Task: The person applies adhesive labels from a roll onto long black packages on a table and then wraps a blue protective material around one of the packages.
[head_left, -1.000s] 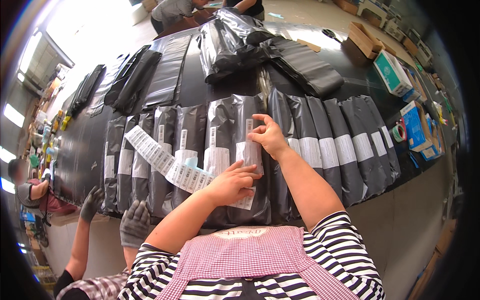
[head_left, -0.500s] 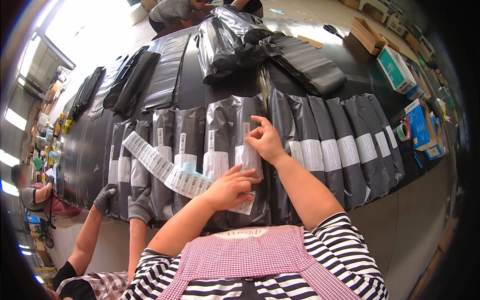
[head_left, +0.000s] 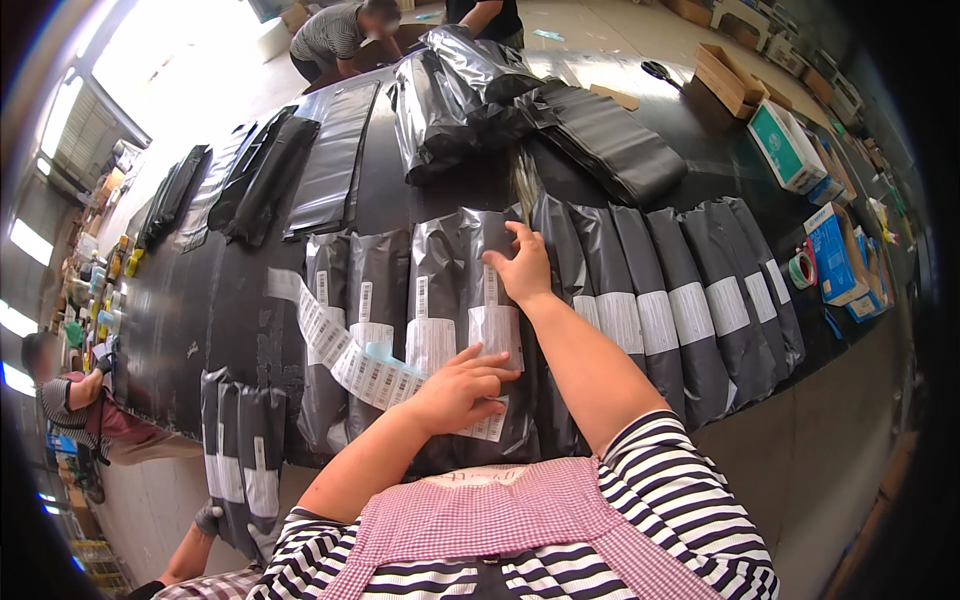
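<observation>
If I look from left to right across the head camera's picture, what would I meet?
Lower-left parcels, label strip, left hand, right hand, scissors, tape roll, blue box.

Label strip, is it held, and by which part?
The left hand covers the label strip near its right end; gripping can't be told. The right hand is off it.
</observation>
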`<state>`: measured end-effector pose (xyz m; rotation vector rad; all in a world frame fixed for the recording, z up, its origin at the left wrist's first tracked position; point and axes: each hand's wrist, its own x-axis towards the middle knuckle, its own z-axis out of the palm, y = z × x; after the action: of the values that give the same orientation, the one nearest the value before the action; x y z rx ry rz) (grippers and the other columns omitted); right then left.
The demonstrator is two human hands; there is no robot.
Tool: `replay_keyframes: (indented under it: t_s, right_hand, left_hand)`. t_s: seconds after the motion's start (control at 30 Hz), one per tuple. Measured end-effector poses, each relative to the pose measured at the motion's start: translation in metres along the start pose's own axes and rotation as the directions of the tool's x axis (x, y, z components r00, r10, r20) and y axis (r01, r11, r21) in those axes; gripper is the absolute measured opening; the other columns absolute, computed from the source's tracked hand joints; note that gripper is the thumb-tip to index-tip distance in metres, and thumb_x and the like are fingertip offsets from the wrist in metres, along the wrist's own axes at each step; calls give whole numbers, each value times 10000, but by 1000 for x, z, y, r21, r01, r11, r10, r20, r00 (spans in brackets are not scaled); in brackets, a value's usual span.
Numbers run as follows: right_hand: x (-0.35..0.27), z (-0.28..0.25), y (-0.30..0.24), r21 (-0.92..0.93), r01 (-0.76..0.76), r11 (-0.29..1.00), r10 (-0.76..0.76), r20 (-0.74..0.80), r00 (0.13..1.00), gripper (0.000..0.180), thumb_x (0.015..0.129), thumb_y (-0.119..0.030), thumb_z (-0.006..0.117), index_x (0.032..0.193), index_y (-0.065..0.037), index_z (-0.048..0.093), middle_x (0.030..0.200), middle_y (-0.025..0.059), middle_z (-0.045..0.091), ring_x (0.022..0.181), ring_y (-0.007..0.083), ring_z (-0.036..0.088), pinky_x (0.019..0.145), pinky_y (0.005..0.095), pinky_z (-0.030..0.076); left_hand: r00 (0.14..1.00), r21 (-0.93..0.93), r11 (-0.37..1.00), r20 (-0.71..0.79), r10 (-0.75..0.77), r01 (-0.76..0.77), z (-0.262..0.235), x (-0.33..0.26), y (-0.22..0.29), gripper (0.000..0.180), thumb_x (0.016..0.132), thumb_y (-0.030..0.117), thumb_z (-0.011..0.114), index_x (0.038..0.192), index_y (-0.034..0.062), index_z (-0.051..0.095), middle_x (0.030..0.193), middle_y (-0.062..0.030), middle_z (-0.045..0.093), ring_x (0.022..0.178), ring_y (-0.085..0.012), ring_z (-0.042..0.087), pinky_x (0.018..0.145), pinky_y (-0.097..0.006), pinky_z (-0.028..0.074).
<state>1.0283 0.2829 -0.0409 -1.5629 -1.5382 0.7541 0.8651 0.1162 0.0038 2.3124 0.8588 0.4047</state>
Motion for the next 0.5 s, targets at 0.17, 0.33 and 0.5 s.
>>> replay_keyframes:
  t_s: [0.17, 0.33, 0.5]
  right_hand:
    - [4, -7, 5, 44, -30, 999, 29, 19, 999, 579, 822, -281, 810, 1317, -91, 577, 1182, 146, 592, 1049, 313, 629, 927, 410, 514]
    - [-71, -81, -12, 666, -215, 714, -108, 409, 906, 266, 953, -214, 722, 1132, -35, 642, 904, -29, 621, 851, 51, 548, 760, 215, 463]
    - [-134, -140, -34, 468, -201, 861, -97, 538, 838, 239, 849, -143, 780, 1019, -43, 646, 862, 9, 680, 793, 89, 633, 728, 257, 512]
  left_hand:
    - [998, -42, 998, -21, -52, 51, 0, 3, 4, 244, 878, 203, 733, 804, 72, 541, 1338, -41, 652, 1426, -292, 438, 1211, -540, 244]
    - [886, -220, 956, -379, -268, 195, -17, 9, 26, 200, 845, 192, 770, 842, 54, 625, 1065, -73, 725, 1002, -316, 654, 870, -407, 507]
    - [816, -126, 976, -534, -219, 179, -29, 46, 55, 266, 811, 169, 810, 777, 44, 578, 833, -70, 644, 795, -261, 594, 730, -373, 464]
